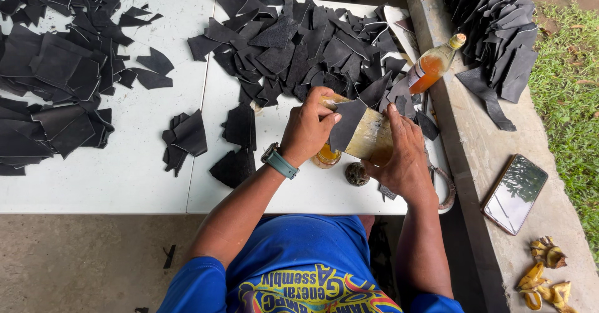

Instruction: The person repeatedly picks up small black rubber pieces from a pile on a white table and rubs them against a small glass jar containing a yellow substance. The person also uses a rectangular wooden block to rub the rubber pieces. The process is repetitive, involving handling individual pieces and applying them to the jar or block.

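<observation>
Head view: my left hand [307, 128] pinches 1 black leather piece [347, 123] flat against the pale board [372, 136] my right hand [402, 154] clasps. I judge this the gluing step; next needs steady, even pressure.

Both hands up front, working close together over the table edge

Left arm comes in from the lower left, bare forearm angled up and to the right, elbow bent, with a watch strapped on the wrist. The left hand [309, 126] is knuckles-up, fingers curled in and thumb pressed toward the fingertips in a pinch. Right arm runs almost straight up from the lower right, forearm bare too. The right hand [402, 154] sits back-of-hand toward the camera, fingers spread a bit and wrapped forward, index finger stretched out toward the left hand. The two hands are just beside each other, fingertips nearly meeting. Short blue sleeves on both upper arms.
</observation>
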